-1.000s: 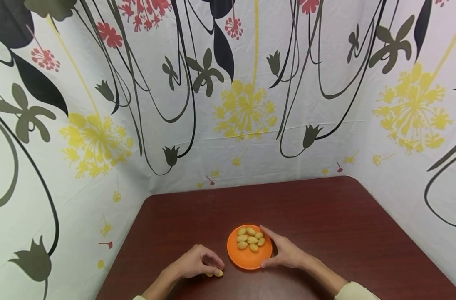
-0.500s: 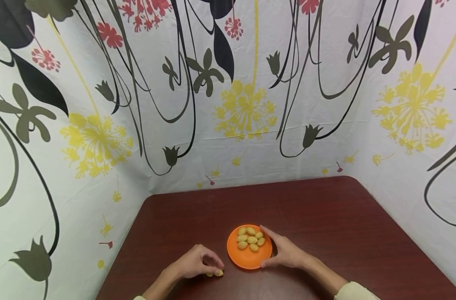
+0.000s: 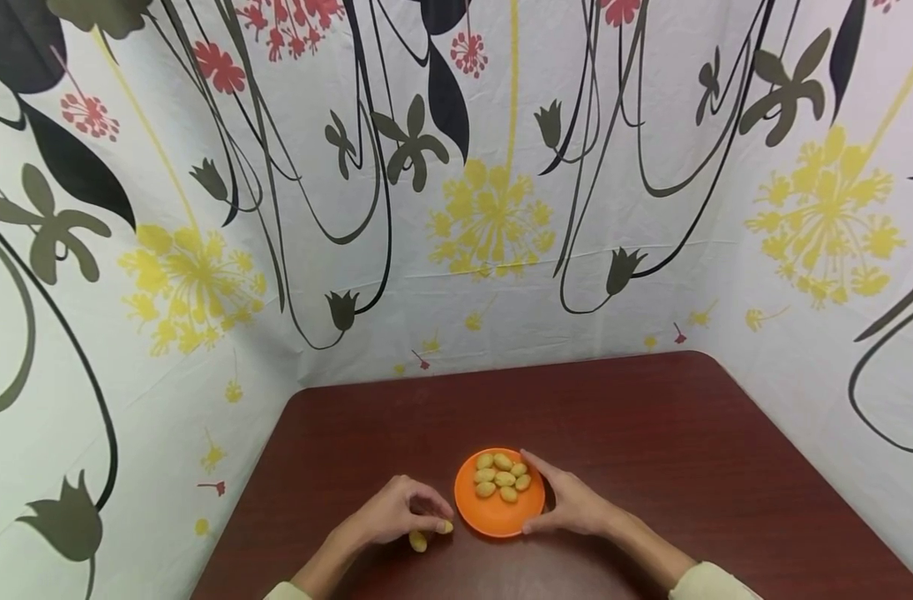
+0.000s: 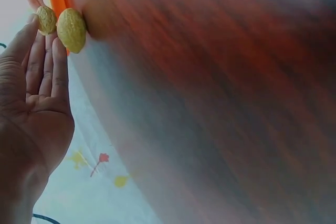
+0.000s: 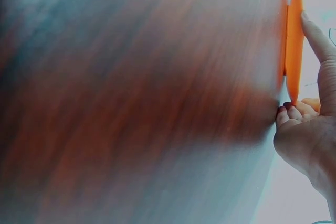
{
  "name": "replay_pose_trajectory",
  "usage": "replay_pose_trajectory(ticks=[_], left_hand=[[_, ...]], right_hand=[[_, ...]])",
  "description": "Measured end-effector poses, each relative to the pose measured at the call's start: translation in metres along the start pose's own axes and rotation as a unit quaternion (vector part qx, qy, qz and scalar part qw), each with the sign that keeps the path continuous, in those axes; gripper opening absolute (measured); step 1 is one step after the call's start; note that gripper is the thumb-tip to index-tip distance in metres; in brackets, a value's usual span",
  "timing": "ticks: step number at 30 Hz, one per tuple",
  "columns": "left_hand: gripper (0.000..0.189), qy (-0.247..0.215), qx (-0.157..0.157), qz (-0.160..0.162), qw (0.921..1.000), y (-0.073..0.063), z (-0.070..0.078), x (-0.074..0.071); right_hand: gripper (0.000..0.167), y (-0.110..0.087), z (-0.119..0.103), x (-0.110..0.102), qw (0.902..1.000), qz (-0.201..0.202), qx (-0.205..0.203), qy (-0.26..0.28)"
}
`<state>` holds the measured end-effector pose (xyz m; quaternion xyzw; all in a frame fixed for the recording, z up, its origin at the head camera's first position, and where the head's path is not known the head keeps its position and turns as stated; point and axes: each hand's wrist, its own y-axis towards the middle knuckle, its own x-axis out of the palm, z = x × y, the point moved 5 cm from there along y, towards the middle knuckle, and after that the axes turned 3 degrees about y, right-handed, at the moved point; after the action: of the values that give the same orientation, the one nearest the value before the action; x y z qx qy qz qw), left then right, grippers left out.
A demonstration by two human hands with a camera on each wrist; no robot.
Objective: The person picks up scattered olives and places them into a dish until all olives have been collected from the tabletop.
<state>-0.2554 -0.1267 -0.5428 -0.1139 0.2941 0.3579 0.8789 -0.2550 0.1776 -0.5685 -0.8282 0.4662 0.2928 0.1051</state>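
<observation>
An orange plate point(image 3: 494, 518) lies on the table with several small yellow oval nut-like pieces point(image 3: 505, 479) grouped on its far part. Left of the plate, my left hand point(image 3: 400, 510) pinches one wrinkled oval piece point(image 4: 46, 20) between thumb and fingertips, a little above the table. A second oval piece point(image 3: 417, 542) rests on the tabletop beneath that hand, and the left wrist view shows this loose piece point(image 4: 71, 30) close up. My right hand point(image 3: 572, 504) holds the plate's right rim, thumb at the near side and fingers at the far side.
The dark red-brown table point(image 3: 614, 417) has rounded far corners. A white cloth point(image 3: 441, 317) with a flower print hangs behind it and along both sides.
My left hand has lifted one oval piece and shifted slightly right towards the plate, uncovering the other piece on the table. My right hand and the plate stay put.
</observation>
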Motion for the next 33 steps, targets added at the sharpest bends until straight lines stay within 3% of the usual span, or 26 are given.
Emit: replay_pose_trajectory(ticks=[14,22,33], left_hand=[[0.015,0.036,0.016,0.032,0.9987,0.025,0.013,0.002],[0.018,0.031,0.048,0.037,0.9977,0.042,0.019,0.016],[0.016,0.049,0.039,0.077,0.9951,0.056,0.017,0.034]], right_hand=[[0.115,-0.001,-0.003,-0.001,1.0,-0.003,0.003,0.005],[0.115,-0.002,-0.004,-0.002,1.0,-0.002,-0.002,0.0],[0.114,-0.002,-0.003,-0.001,1.0,-0.002,-0.004,-0.004]])
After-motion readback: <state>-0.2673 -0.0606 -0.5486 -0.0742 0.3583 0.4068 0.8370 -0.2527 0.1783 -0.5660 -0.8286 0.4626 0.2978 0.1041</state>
